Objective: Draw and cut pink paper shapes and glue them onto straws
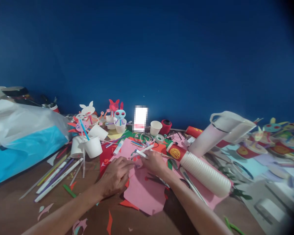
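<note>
Pink paper (144, 192) lies under the left hand (115, 177), its fingers open and flat on the sheet; it looks light and floppy, best taken by an edge. The right hand (154, 163) pinches a white straw (140, 152), stiff but thin and easily bent.

Pink paper (144, 194) is spreading beneath the left fingers (122, 164) and right fingers (150, 160), and a white stick (140, 153) is showing pale against the pink at the right fingertips. Left of the fingers, red paper (105, 160) is carrying small orange-red shapes. Right of them, ribbed white paper cups (205, 174) are ending in a red cup (175, 152) bearing a gold circle. Far beyond the fingers, a deep blue wall (147, 55) is glowing.
</note>
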The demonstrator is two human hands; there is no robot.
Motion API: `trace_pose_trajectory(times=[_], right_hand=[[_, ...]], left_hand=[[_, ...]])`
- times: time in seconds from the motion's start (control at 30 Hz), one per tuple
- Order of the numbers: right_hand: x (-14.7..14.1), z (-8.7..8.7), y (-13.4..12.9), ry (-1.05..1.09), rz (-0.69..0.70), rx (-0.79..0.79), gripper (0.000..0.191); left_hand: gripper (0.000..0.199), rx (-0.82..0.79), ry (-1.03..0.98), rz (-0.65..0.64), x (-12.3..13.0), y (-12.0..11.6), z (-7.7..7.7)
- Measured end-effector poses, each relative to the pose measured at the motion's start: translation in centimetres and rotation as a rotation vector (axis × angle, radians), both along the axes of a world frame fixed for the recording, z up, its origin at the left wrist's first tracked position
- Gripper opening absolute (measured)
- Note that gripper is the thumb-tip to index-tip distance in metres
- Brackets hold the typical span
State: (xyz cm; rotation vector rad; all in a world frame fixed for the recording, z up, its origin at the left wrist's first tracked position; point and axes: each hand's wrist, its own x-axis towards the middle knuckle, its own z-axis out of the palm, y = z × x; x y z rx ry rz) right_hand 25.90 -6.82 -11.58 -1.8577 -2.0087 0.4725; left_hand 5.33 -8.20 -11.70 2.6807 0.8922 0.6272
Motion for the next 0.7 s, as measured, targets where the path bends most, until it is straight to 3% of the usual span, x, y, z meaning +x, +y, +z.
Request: trace_pose_trajectory(times=[0.17, 0.33, 0.4, 0.5, 0.6, 0.7], right_hand=[[0.0, 0.0, 0.3, 0.154, 0.014, 0.032, 0.016], [-0.1, 0.1, 0.1, 0.338, 0.031, 0.032, 0.020], [-0.1, 0.3, 0.1, 0.435, 0.046, 0.007, 0.020], [-0.1, 0.4, 0.2, 0.582, 0.072, -0.044, 0.018], [-0.2, 0.5, 0.3, 0.668, 0.095, -0.076, 0.016], [-0.5, 0.6, 0.2, 0.722, 0.118, -0.092, 0.013]], left_hand=[[0.033, 0.052, -0.110, 0.091, -0.6, 0.0, -0.2], [0.034, 0.005, -0.169, 0.094, -0.6, 0.3, -0.8], [0.030, -0.087, -0.248, 0.150, -0.5, 0.4, -0.9], [0.026, -0.366, -0.412, 0.308, -0.3, 0.7, -0.9], [0.033, -0.635, -0.562, 0.446, 0.0, 1.3, -0.6], [0.039, -0.760, -0.643, 0.503, 0.3, 1.8, -0.3]])
